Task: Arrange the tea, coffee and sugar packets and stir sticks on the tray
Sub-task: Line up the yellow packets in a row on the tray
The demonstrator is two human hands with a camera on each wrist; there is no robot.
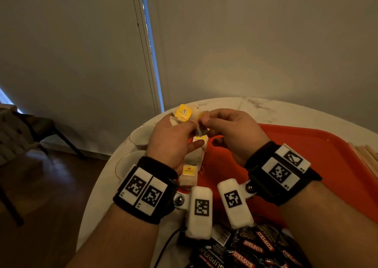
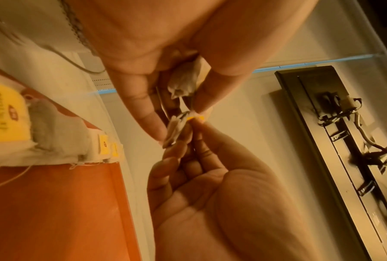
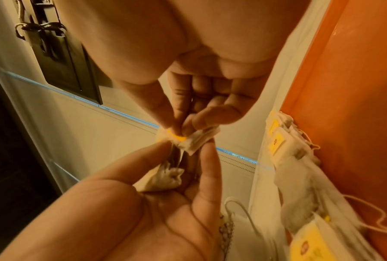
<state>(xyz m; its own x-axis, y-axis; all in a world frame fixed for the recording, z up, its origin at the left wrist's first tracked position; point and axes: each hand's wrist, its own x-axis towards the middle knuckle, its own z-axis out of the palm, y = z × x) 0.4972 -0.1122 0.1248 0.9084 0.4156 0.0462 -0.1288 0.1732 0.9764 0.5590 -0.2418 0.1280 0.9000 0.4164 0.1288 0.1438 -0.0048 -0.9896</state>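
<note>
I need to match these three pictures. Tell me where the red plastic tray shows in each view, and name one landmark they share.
Head: the red plastic tray fills the right middle, on the marble table.
Left wrist: lower left, looking orange.
Right wrist: a strip along the right edge.
Shared landmark: the row of yellow-tagged tea bags lying along the tray's edge.
</note>
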